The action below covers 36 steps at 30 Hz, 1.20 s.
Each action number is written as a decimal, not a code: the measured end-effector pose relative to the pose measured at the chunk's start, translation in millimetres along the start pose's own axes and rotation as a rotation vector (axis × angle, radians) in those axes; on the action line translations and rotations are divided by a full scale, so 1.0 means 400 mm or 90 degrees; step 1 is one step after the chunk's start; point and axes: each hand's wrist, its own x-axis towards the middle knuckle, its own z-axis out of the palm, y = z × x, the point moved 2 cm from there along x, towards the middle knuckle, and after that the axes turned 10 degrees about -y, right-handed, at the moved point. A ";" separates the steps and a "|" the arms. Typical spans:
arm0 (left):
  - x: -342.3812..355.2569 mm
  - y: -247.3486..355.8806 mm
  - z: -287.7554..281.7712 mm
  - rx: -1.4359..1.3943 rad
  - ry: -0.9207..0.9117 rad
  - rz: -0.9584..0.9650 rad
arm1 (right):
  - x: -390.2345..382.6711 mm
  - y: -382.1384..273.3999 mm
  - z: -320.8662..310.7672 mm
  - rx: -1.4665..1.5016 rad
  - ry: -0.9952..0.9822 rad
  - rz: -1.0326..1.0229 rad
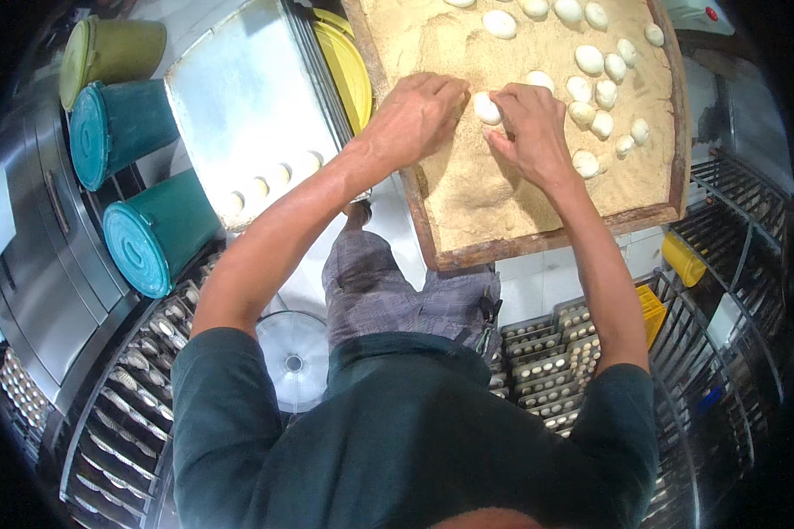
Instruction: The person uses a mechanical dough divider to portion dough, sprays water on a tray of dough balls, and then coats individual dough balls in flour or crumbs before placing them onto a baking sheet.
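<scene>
My right hand [535,137] pinches a pale dough ball [486,108] between thumb and fingers, just above the tan crumbs. To its left, my left hand [419,119] is closed, its fingers bent down toward the crumbs; what they hold, if anything, is hidden. Both hands are over a wooden-rimmed tray [556,240] spread with the crumbs. Several more dough balls [589,60] lie scattered on its right side and far end. On my left, a metal baking sheet [247,97] carries a few dough pieces [279,174] in a row along its near edge.
Teal lidded bins [141,247] and a yellow-green bin [115,53] stand at the left. A yellow round lid [344,70] is between sheet and tray. Racks with loaded trays [119,414] flank me. A clear round lid [293,361] is low by my legs.
</scene>
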 end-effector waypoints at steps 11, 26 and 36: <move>0.132 -0.170 -0.085 0.208 -0.099 -0.072 | 0.159 0.081 -0.034 0.005 -0.043 0.077; -0.262 -0.160 -0.168 -0.250 0.127 -0.362 | 0.112 -0.086 -0.044 0.317 0.101 0.294; -0.555 -0.427 -0.118 -0.147 0.107 -0.503 | 0.435 -0.464 0.242 0.439 -0.123 0.129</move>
